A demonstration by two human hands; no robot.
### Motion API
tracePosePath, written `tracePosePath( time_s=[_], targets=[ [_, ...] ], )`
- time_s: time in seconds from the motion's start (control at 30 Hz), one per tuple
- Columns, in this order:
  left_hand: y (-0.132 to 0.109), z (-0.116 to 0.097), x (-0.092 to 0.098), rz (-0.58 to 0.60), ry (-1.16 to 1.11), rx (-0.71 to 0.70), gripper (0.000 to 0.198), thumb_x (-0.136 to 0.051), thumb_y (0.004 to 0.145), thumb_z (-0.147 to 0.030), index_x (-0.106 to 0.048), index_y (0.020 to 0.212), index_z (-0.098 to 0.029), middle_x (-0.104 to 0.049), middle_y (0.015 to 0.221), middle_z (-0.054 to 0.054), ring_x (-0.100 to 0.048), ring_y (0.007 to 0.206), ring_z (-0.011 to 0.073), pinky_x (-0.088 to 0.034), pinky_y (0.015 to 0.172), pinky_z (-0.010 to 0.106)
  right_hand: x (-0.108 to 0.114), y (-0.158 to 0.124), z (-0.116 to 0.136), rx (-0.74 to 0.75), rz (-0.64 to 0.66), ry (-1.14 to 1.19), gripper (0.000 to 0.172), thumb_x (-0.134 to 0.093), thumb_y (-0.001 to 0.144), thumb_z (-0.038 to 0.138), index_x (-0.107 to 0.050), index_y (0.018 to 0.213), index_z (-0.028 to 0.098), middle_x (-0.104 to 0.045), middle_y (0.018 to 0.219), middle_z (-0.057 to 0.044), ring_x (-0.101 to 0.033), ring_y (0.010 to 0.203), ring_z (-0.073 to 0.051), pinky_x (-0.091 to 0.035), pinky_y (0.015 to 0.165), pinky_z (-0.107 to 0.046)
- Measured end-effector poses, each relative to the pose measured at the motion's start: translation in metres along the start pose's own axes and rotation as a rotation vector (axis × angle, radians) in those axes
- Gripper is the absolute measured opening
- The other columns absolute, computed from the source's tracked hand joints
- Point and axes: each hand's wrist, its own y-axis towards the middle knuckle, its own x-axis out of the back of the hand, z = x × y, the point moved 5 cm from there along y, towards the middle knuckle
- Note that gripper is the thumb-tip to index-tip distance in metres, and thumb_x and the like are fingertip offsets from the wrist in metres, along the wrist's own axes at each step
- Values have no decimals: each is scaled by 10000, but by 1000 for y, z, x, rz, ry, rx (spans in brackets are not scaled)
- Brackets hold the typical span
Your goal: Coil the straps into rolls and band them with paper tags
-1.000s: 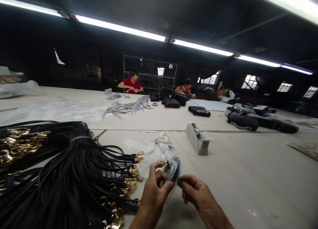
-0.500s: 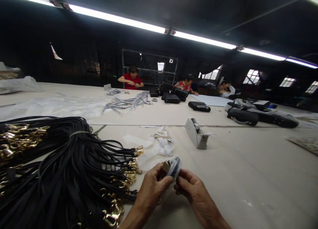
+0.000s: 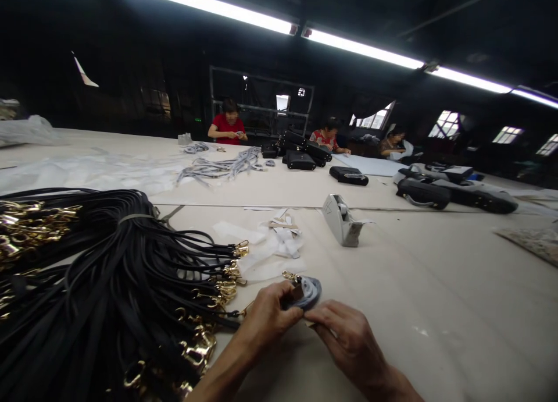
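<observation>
My left hand (image 3: 270, 315) is closed around a bag strap (image 3: 310, 291), coiled up and wrapped in a thin whitish covering. A gold clasp (image 3: 291, 276) and a small brown tab stick out at the top of the coil. My right hand (image 3: 346, 335) pinches at the coil's lower edge, its fingertips close to the left thumb. A small tan bit shows between the right fingertips; what it is I cannot tell. Left of my hands lies a large tied bundle of black straps (image 3: 131, 262) with gold clasps (image 3: 231, 283).
A grey tape dispenser (image 3: 342, 220) stands ahead on the table (image 3: 436, 285). White paper scraps (image 3: 285, 239) lie beside the bundle. Farther off are wrapped straps (image 3: 222, 166), black bags (image 3: 300, 159), a single black bag (image 3: 349, 175), and several people working across the table.
My right hand has turned over, knuckles upward, and pinches lower on the coil. More of the gold clasp shows above it. The view has tilted down, then shifted slightly.
</observation>
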Motion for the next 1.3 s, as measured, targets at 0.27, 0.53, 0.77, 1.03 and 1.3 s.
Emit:
tracePosePath(
  time_s=[0.27, 0.53, 0.77, 1.03, 1.3],
  targets=[
    [-9, -1, -11, 44, 301, -247, 234, -494, 768, -65, -621, 913, -196, -649, 957, 48, -550, 943, 219, -398, 859, 317, -4, 21, -4, -168, -30, 73, 107, -639, 799, 124, -645, 846, 221, -624, 848, -23, -609, 806, -173, -509, 753, -283],
    [-9, -2, -18, 60, 404, -198, 223, -547, 786, -116, -629, 975, -201, -659, 1008, 61, -554, 980, 254, -397, 877, 352, -12, 20, -20, -347, 56, 223, 169, -631, 751, 111, -667, 879, 215, -687, 861, 5, -637, 818, -165, -501, 782, -268],
    [-5, 4, -17, -29, 454, -117, 87, -581, 780, -154, -641, 823, -200, -686, 873, 46, -570, 893, 251, -380, 800, 347, -6, 15, -17, -228, 54, 79, 169, -666, 761, 93, -697, 879, 210, -706, 882, 0, -650, 850, -161, -505, 800, -256],
    [-1, 3, -10, -65, 363, -30, 95, -563, 716, -171, -639, 774, -183, -693, 828, 65, -597, 837, 255, -367, 737, 332, -3, 32, 11, 187, 82, -274, 224, -551, 715, 3, -648, 797, 188, -662, 709, -9, -562, 671, -170, -426, 645, -274],
    [4, -5, -1, -66, 117, -106, 37, -544, 774, -215, -564, 797, -193, -617, 792, -4, -543, 784, 176, -375, 706, 263, 10, 58, 28, 535, 145, -404, 272, -411, 874, 51, -531, 669, 183, -542, 606, -17, -406, 565, -160, -362, 600, -297]
  ],
)
